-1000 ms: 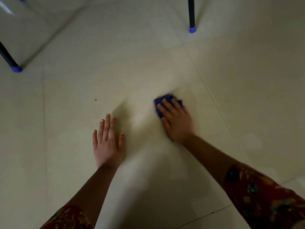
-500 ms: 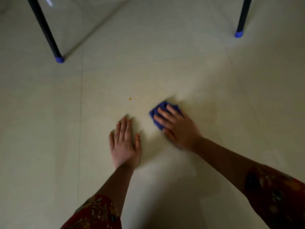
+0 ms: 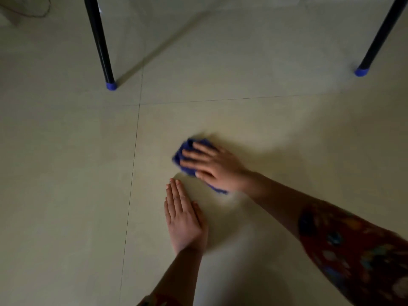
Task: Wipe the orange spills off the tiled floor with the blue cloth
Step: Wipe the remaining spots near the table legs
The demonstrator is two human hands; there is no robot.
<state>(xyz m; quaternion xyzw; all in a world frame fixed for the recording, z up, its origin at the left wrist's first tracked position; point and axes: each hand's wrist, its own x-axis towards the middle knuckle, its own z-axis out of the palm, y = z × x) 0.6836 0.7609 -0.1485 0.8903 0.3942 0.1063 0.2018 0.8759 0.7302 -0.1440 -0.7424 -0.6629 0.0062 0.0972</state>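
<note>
Head view, looking down on a dim tiled floor (image 3: 66,173): a person is pressing the blue cloth (image 3: 187,145) against a tile with the right hand (image 3: 215,166), fingers lying straight and slightly spread over the bunched fabric, the palm bearing down rather than gripping. The left hand (image 3: 184,219) is resting flat on the floor just near of the cloth, fingers straight and held together, apparently bracing the body. The cloth is sitting around mid-scene, right of a grout line (image 3: 132,173) and well apart from the left furniture leg (image 3: 99,43) and the right furniture leg (image 3: 379,36), both standing at the far side on blue caps. No orange marks are showing on the bare tiles in view — whether any is lying under the cloth cannot be told. On that evidence the wiping is looking close to finished, with lifting the cloth and checking the surrounding tiles remaining.
</note>
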